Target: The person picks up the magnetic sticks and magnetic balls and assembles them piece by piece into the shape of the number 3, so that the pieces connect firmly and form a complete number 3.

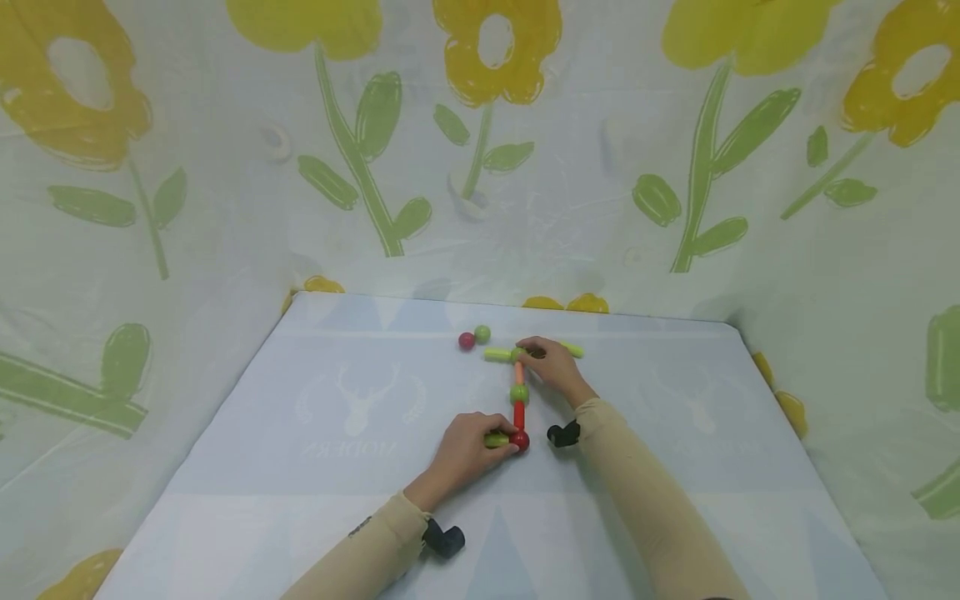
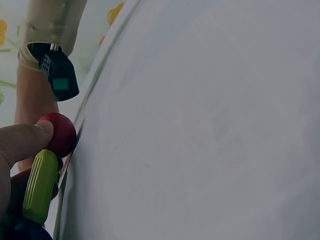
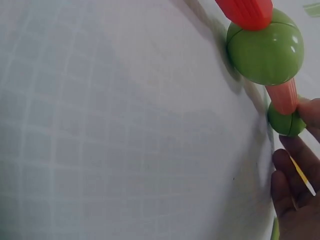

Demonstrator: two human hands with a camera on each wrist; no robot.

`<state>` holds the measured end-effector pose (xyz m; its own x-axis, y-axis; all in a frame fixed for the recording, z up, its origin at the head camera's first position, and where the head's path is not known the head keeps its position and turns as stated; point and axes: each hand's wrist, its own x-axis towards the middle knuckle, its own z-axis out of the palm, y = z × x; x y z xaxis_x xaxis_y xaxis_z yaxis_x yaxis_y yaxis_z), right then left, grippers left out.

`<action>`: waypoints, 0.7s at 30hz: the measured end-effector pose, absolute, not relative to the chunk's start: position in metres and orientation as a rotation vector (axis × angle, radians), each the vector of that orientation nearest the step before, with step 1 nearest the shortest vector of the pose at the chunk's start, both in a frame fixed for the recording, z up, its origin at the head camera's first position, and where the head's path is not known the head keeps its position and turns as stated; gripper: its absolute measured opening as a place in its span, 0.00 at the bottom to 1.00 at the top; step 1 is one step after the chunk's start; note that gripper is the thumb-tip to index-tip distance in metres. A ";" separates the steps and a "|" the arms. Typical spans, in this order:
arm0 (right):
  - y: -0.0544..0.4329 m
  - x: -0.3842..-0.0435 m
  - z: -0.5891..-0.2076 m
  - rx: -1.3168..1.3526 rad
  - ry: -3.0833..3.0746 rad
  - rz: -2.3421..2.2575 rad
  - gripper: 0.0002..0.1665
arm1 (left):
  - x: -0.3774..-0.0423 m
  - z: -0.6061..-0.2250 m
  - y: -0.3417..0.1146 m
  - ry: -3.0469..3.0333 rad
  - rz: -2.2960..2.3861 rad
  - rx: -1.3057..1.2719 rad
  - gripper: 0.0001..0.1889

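A chain of toy sticks and balls lies on the table. Its near end is a red ball [image 1: 520, 442], pinched by my left hand [image 1: 467, 447], with a yellow-green stick [image 2: 40, 186] beside it. In the left wrist view a dark blue ball [image 2: 27, 231] shows at that stick's lower end. From the red ball run a red stick [image 1: 519, 415], a green ball [image 1: 519, 394] and an orange stick [image 1: 519, 373]. My right hand [image 1: 557, 369] pinches the far green ball [image 3: 286, 120]. Left of that ball extends another yellow-green stick [image 1: 497, 355].
A loose red ball [image 1: 467, 341] and green ball [image 1: 482, 334] sit together at the back. A yellow-green stick [image 1: 572, 350] shows partly behind the right hand. Flowered sheets [image 1: 570, 200] stand around the white table [image 1: 247, 467]. Black cameras [image 1: 444, 540] are on both wrists.
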<state>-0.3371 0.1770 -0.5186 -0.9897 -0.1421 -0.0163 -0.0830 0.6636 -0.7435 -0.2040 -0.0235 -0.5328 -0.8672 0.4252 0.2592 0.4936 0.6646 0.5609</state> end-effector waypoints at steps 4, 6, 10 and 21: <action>0.178 -0.339 -0.520 -0.194 2.790 -1.253 0.18 | -0.205 -0.533 -0.024 -2.765 -0.986 -0.773 0.11; 0.178 -0.339 -0.521 -0.205 2.788 -1.255 0.18 | -0.205 -0.533 -0.024 -2.764 -0.986 -0.775 0.11; 0.179 -0.340 -0.521 -0.207 2.777 -1.252 0.19 | -0.204 -0.533 -0.024 -2.764 -0.982 -0.790 0.11; 0.180 -0.339 -0.519 -0.209 2.772 -1.225 0.19 | -0.208 -0.526 -0.031 -2.747 -1.011 -0.767 0.14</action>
